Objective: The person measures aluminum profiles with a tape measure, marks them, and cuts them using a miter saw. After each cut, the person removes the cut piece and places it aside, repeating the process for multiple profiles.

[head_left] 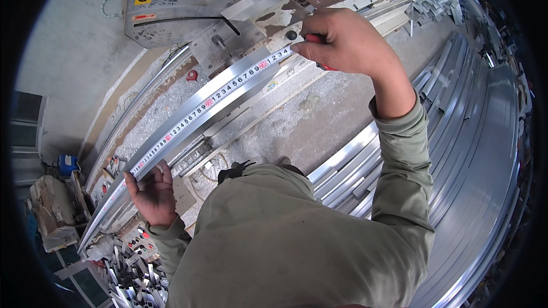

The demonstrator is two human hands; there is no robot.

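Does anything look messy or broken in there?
Yes: the metal offcuts at lower left lie in a jumbled heap, pointing every which way. The brown-patched machine surface near the right hand looks worn, perhaps from flaking paint.

On my remote feed I identify two bare hands: left hand (153,198) and right hand (345,43). I log one upper garment (274,245): dull olive green, long-sleeved, matte, plain cloth. Its broad body section lies behind both sets of fingers and shows shallow wrinkles with slightly darker patches. Right sleeve (402,165): the cuff ends behind the fingers, beyond the wrist, partway along the forearm; its opening is loose, and deep crosswise creases run from there to the elbow. Left sleeve (171,242): the cuff ends closer to its fingers, near the wrist; I observe bunched folds behind it.
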